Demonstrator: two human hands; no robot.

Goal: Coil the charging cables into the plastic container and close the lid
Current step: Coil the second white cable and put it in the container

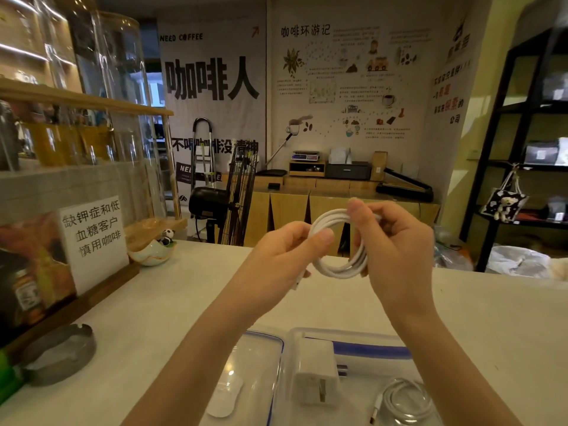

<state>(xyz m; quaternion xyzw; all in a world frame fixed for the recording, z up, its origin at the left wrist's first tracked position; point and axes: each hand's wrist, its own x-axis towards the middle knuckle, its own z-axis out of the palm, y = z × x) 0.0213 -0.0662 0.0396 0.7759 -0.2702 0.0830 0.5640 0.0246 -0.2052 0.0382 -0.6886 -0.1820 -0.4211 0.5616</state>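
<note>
Above the counter I hold a white charging cable (pixel 335 265) wound into a small round coil. My left hand (pixel 285 250) pinches the coil's left side, with a plug end hanging below the fingers. My right hand (pixel 396 241) grips its right side, thumb on top. Below my arms, at the near edge, stands the clear plastic container (pixel 362 336), open. Inside it lie a white charger block (pixel 316 370) and another coiled white cable (pixel 405 401). The clear lid (pixel 261 355) with its blue seal rests flat to the container's left.
A light counter (pixel 184 296) spreads under my hands. On its left stand a metal ashtray (pixel 58 352), a paper sign in a wooden holder (pixel 95 241) and a small panda dish (pixel 153 250). Tall glass jars, a fan and shelves stand beyond.
</note>
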